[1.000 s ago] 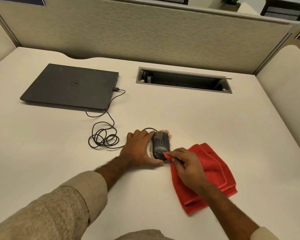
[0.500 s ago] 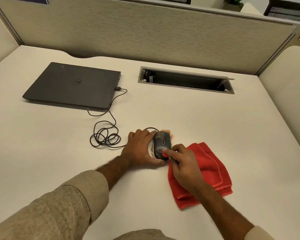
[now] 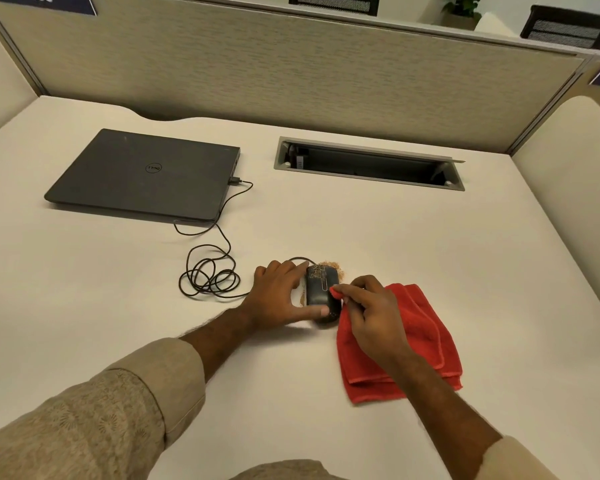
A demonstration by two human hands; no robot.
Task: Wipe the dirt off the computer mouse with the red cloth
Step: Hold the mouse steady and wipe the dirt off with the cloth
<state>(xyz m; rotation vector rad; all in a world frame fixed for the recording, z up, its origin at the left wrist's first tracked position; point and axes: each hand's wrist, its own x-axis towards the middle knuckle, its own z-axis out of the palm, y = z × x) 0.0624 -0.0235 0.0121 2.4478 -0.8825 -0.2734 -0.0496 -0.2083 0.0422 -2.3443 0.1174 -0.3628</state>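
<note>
Beige patterned sleeves [image 3: 94, 414], bare forearms

Both forearms enter from 6 o'clock and reach toward 12 o'clock, with beige patterned sleeves pushed up to about the elbows. The left hand [image 3: 281, 297] lies palm down with its fingers spread; the thumb is stretched toward 3 o'clock and rests against the near end of the dark grey computer mouse [image 3: 321, 292]. The right hand [image 3: 369, 311] has its fingers bent and pinches a corner of the folded red cloth [image 3: 420, 341] onto the mouse's right side.
</note>
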